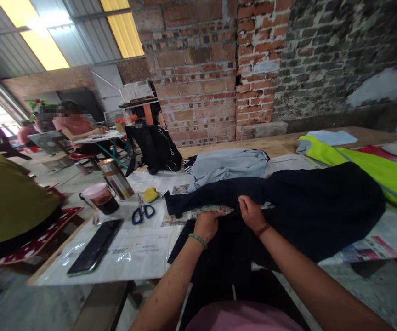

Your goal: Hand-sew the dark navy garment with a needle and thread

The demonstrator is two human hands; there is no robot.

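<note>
Both hands' fingers (242, 205) pinch the dark garment (309, 216) — close together; fabric bunched beneath.

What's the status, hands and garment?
Left hand and right hand both pinching dark garment. Garment spread over newspaper. Scissors lie left, apart.
</note>
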